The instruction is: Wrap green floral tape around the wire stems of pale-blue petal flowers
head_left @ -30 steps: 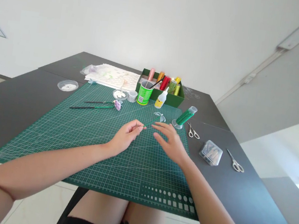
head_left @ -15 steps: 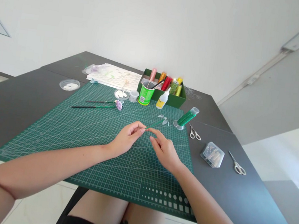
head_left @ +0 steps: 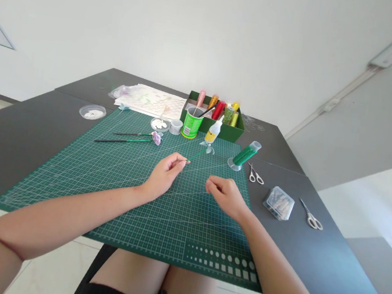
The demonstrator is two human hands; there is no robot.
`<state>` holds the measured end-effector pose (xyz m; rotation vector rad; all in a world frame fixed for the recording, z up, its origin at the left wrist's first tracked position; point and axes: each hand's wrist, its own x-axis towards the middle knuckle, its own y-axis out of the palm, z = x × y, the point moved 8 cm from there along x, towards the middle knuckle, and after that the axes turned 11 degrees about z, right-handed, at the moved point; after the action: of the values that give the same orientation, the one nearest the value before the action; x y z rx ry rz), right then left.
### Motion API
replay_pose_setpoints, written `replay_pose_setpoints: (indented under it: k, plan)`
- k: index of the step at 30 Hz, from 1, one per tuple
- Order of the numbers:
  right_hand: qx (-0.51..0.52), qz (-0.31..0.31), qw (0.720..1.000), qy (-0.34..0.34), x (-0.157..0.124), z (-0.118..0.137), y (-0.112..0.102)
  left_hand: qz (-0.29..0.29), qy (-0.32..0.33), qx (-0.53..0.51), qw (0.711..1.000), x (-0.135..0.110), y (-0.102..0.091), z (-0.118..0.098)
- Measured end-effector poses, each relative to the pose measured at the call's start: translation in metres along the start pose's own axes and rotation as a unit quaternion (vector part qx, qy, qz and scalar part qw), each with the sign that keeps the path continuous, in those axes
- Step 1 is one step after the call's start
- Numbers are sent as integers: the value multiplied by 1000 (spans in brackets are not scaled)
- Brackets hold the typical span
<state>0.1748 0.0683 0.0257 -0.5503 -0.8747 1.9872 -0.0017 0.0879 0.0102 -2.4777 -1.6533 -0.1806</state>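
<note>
My left hand is above the green cutting mat, thumb and fingertips pinched on one end of a thin green stem. The stem slants up to the right and ends in small pale, translucent leaves, close to the white glue bottle. To the right, apart from the stem, my right hand has its fingers curled closed. Whatever its fingertips hold, if anything, is too small or hidden to make out. A spool of green thread stands tilted beyond my right hand.
Behind are a green can, a box of coloured spools, and white dishes. A purple flower on a dark stick lies left. Small scissors, a clear box and larger scissors lie right.
My right hand has left the stem, moved right and curled its fingers. The stem in my left hand has shifted slightly left, its leafy end swinging away from me.
</note>
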Motion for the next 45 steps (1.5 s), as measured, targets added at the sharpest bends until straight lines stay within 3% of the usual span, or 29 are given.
replay_pose_setpoints:
  k: [3, 6, 12, 16, 18, 19, 21, 23, 25, 28, 32, 34, 37, 41, 45]
  plan:
    - [-8, -13, 1000, 4, -2, -14, -21, -10, -14, -26, 999, 2, -4, 5]
    - [-43, -82, 994, 62, -10, -37, -50, -28, -36, -60, 997, 5, -9, 12]
    - [-161, -237, 943, 169, -36, -77, -101, -63, -40, -77, 994, 7, -19, 14]
    - [-264, -373, 858, 235, -59, -72, -120, -47, -26, -56, 997, 6, -14, 10]
    - [-267, -418, 843, 210, -61, -56, -116, -27, -14, -41, 999, 4, -9, 7]
    - [-251, -422, 853, 175, -57, -47, -110, -16, -7, -32, 999, 4, -6, 5]
    - [-177, -384, 903, 79, -42, -28, -88, 2, 3, -11, 1000, 2, -2, 1]
    - [-50, -281, 958, -13, -21, -12, -56, 13, 7, 14, 1000, -1, 2, -2]
    - [70, -169, 981, -59, -4, 0, -20, 21, 11, 40, 999, -3, 5, -6]
    - [203, -57, 974, -86, 6, 13, 19, 34, 28, 74, 996, -6, 10, -12]
    - [323, 19, 943, -78, 7, 19, 40, 41, 40, 94, 994, -9, 14, -16]
    - [304, 10, 952, -39, 6, 15, 39, 39, 40, 103, 993, -9, 14, -15]
    - [178, -39, 983, -13, 2, 11, 27, 26, 31, 119, 992, -9, 11, -14]
    - [11, -25, 998, -64, -2, 21, 28, 2, 24, 121, 992, -6, 4, -12]
    - [-42, 21, 994, -99, -8, 31, 38, -8, 16, 125, 992, -3, 0, -7]
